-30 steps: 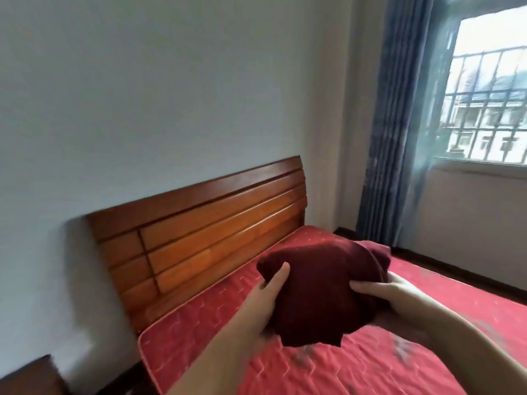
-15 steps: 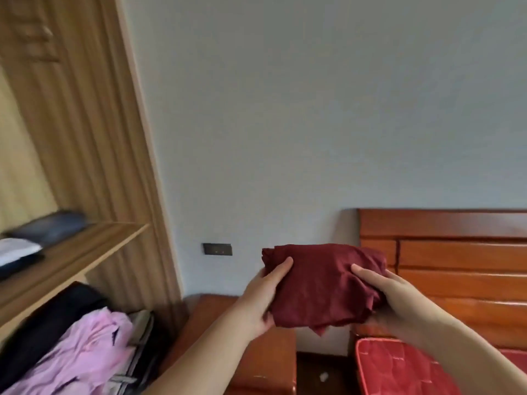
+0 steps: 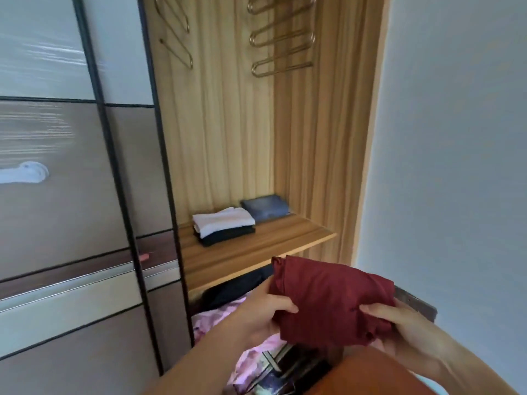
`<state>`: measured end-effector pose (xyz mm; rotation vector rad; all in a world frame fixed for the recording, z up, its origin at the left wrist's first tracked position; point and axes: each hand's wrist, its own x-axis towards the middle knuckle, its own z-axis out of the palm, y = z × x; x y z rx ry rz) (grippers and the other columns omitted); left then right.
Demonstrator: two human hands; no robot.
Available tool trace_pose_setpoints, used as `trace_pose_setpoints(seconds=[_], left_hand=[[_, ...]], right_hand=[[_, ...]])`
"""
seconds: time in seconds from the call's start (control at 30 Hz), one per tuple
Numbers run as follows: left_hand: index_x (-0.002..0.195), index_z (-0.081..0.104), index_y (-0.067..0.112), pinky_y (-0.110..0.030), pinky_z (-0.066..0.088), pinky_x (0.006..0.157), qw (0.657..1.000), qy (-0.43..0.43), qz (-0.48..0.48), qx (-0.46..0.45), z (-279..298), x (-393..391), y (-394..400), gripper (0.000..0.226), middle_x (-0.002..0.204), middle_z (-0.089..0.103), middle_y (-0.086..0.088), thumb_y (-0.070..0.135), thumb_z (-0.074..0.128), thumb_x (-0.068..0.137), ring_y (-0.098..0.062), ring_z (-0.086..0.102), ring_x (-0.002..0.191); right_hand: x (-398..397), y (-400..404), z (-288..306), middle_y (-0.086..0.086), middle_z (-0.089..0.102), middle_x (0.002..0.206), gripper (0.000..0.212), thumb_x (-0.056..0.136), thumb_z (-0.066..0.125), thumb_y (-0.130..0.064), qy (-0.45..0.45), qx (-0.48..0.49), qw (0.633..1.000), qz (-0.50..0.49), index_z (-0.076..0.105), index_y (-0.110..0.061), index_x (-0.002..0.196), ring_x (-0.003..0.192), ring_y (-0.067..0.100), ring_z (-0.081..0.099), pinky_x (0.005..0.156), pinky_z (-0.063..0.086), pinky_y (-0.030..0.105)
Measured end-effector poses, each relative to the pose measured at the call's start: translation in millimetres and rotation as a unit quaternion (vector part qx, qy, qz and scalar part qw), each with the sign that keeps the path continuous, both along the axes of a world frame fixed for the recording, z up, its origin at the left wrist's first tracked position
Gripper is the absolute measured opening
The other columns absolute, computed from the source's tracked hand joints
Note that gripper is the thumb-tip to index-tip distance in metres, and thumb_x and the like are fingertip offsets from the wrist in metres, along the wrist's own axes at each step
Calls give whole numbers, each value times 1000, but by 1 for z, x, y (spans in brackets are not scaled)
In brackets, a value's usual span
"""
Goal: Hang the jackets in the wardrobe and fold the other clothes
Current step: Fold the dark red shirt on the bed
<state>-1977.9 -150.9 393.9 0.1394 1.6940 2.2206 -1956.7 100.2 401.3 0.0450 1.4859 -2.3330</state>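
Head view: the left hand (image 3: 265, 309) and right hand (image 3: 399, 326) each grip a side of a folded maroon garment (image 3: 330, 303), fingers curled round its edges, holding it just below the wardrobe shelf (image 3: 256, 246). Two folded piles, white-and-black (image 3: 224, 225) and blue (image 3: 265, 208), already lie on that shelf. A pink garment (image 3: 216, 323) lies unfolded below, and the gold hangers (image 3: 279, 38) above are bare, so jackets likely remain.

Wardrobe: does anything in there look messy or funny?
Yes. Under the shelf, a pink garment and dark clothes lie in a rumpled heap, while the white and black stack and blue stack above sit neatly folded.
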Motion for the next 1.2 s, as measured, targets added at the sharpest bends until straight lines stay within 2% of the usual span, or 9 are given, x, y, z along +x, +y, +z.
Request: trace_pose_setpoints(seconds=[0.2, 0.37, 0.43, 0.57, 0.73, 0.8, 0.9, 1.07, 1.2], left_hand=[[119, 57, 1, -46, 48, 90, 990, -47, 134, 8, -25, -105, -52, 62, 102, 63, -20, -18, 42, 63, -32, 60, 96], [106, 64, 2, -57, 52, 88, 970, -86, 227, 21, -38, -186, -85, 61, 90, 68, -19, -7, 44, 49, -34, 65, 89], [99, 66, 1, -48, 58, 74, 957, -103, 272, 24, -43, -215, -98, 60, 76, 65, -16, -4, 44, 43, -32, 65, 76], [102, 61, -1, -38, 50, 73, 933, -133, 332, -32, -56, -280, -123, 62, 81, 54, -13, 5, 46, 42, -29, 55, 76], [112, 59, 16, -37, 54, 68, 911, -139, 384, -57, -48, -373, -159, 53, 106, 62, -8, -2, 45, 65, -27, 59, 93], [105, 62, 19, -44, 56, 81, 897, -133, 416, -65, -42, -413, -177, 43, 106, 65, -9, 1, 45, 70, -29, 61, 96], [94, 61, 22, -51, 52, 93, 875, -130, 459, -75, -24, -465, -207, 26, 105, 67, -11, 12, 49, 73, -31, 62, 99], [103, 63, 17, -42, 60, 73, 857, -93, 505, -45, -19, -531, -259, 30, 99, 69, -12, 11, 49, 76, -28, 67, 89], [120, 55, 12, -29, 53, 72, 817, -117, 442, -351, -66, -530, -275, 36, 98, 65, -4, 19, 57, 85, -19, 64, 86]], right_hand=[[-139, -68, -20, 22, 73, 92, 48, 66, 56, 8, -10, 17, 999, -27, 61, -3, 112, 75, 30, 74, 55, 59, 44], [-231, -118, -22, 22, 72, 97, 49, 65, 58, 1, -9, 39, 999, -25, 63, -2, 114, 71, 28, 73, 50, 56, 36], [-263, -138, -25, 22, 73, 85, 33, 76, 54, 6, -12, 57, 998, -27, 64, 1, 106, 61, 26, 71, 45, 54, 33], [-342, -176, -39, 9, 64, 54, 17, 86, 48, 8, 3, 118, 992, -35, 60, -4, 90, 42, 16, 61, 37, 48, 27], [-466, -226, -54, 18, 66, 109, 38, 90, 60, -9, 16, 171, 985, -3, 53, -5, 127, 93, 32, 64, 74, 57, 44], [-519, -251, -51, 19, 60, 119, 45, 91, 59, -14, 34, 184, 982, 21, 48, -6, 134, 103, 34, 61, 85, 54, 49], [-590, -293, -42, 23, 61, 117, 36, 93, 56, -10, 43, 158, 985, 52, 52, -5, 128, 101, 36, 62, 73, 56, 46], [-668, -350, -38, 14, 61, 118, 36, 92, 55, -12, 81, 117, 984, 107, 52, -11, 127, 102, 30, 62, 81, 57, 48], [-686, -361, -79, 12, 48, 139, 71, 90, 64, -18, 148, 288, 929, 181, 24, -14, 150, 116, 29, 54, 87, 50, 38]])
